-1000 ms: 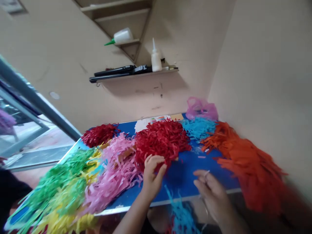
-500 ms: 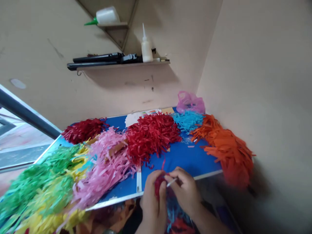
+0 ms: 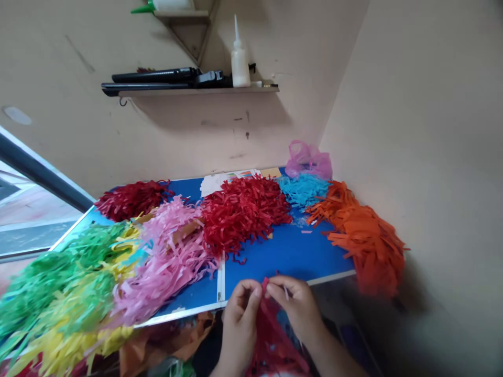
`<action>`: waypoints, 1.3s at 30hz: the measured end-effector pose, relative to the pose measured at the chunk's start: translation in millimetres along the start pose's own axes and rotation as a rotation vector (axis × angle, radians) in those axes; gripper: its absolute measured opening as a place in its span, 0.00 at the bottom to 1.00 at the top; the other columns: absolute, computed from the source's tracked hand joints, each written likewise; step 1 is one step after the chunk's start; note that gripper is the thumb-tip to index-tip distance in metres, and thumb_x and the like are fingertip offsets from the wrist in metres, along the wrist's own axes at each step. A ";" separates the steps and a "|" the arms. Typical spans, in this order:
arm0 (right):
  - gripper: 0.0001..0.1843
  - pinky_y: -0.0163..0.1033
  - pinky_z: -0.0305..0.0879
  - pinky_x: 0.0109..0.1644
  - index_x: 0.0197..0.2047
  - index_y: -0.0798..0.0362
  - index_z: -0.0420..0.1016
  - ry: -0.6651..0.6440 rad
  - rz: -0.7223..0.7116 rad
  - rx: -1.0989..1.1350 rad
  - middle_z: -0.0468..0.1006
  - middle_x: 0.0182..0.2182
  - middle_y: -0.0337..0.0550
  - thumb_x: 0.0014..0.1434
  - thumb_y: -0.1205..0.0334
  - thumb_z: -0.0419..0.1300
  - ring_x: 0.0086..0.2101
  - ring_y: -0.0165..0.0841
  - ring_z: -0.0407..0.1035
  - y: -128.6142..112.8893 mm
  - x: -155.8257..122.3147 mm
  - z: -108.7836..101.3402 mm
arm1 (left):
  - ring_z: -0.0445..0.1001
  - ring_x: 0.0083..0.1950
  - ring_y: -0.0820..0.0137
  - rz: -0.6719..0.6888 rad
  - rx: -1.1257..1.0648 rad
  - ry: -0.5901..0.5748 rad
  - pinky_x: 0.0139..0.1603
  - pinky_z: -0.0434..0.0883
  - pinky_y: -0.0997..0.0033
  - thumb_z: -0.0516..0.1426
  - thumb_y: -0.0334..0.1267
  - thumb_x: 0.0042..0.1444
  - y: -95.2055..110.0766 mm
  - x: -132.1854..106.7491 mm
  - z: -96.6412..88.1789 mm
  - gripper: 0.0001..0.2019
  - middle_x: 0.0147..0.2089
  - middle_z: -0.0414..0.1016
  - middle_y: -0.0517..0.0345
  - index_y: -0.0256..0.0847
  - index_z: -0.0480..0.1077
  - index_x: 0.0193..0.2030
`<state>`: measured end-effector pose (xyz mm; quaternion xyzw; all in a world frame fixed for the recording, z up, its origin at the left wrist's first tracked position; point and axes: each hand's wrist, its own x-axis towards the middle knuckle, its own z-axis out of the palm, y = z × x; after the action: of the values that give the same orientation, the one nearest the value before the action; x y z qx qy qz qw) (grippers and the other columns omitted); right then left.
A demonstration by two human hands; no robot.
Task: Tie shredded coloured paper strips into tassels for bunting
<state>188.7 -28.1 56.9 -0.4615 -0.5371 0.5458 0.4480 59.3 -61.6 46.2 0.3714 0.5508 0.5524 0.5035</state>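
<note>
My left hand (image 3: 240,313) and my right hand (image 3: 297,308) meet at the near edge of the blue table (image 3: 291,254). Both pinch a bunch of red paper strips (image 3: 271,335) that hangs down between them toward my lap. A thin pale stick shows between the fingers of my right hand. Just beyond my hands lies the big red paper pile (image 3: 241,212).
Piles of cut paper cover the table: pink (image 3: 168,256), green (image 3: 55,283), yellow (image 3: 58,351), dark red (image 3: 131,199), light blue (image 3: 302,188), orange (image 3: 361,235). A pink plastic bag (image 3: 308,159) sits in the corner. A wall shelf (image 3: 196,90) holds a glue bottle (image 3: 239,57) and black tools.
My left hand left the red pile with a bunch of strips and came back to the table edge. My right hand joined it there. The camera tilted down.
</note>
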 end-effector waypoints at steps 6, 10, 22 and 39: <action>0.11 0.33 0.65 0.33 0.27 0.53 0.80 0.043 -0.134 -0.162 0.79 0.24 0.41 0.58 0.60 0.59 0.27 0.33 0.71 2.7 0.0 -0.9 | 0.73 0.38 0.67 0.140 0.156 0.031 0.41 0.70 0.70 0.59 0.47 0.57 -8.3 2.3 -2.4 0.11 0.36 0.75 0.56 0.42 0.74 0.37; 0.10 0.33 0.65 0.32 0.29 0.52 0.80 0.127 -0.298 -0.297 0.78 0.24 0.41 0.59 0.63 0.59 0.26 0.32 0.71 10.2 -3.1 2.4 | 0.76 0.45 0.64 0.489 0.343 0.084 0.53 0.69 0.63 0.61 0.39 0.54 -11.8 5.5 -6.5 0.07 0.40 0.80 0.55 0.47 0.79 0.39; 0.11 0.32 0.65 0.34 0.30 0.51 0.77 0.085 -0.329 -0.390 0.78 0.26 0.39 0.61 0.62 0.56 0.28 0.32 0.73 19.4 -10.3 5.0 | 0.76 0.35 0.68 0.487 0.412 0.097 0.54 0.68 0.61 0.60 0.35 0.56 -21.6 -7.3 -16.3 0.03 0.32 0.78 0.61 0.45 0.75 0.32; 0.21 0.36 0.63 0.39 0.37 0.52 0.74 -0.061 -0.022 -0.200 0.75 0.30 0.40 0.64 0.44 0.51 0.33 0.34 0.69 34.5 0.4 13.7 | 0.69 0.26 0.80 -0.373 -0.585 -0.155 0.30 0.65 0.81 0.69 0.39 0.47 -17.5 -3.2 -34.4 0.12 0.28 0.74 0.63 0.38 0.70 0.32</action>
<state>175.4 -30.8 22.3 -0.4812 -0.6074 0.4983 0.3889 29.4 -74.8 25.4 0.1450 0.3880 0.5555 0.7211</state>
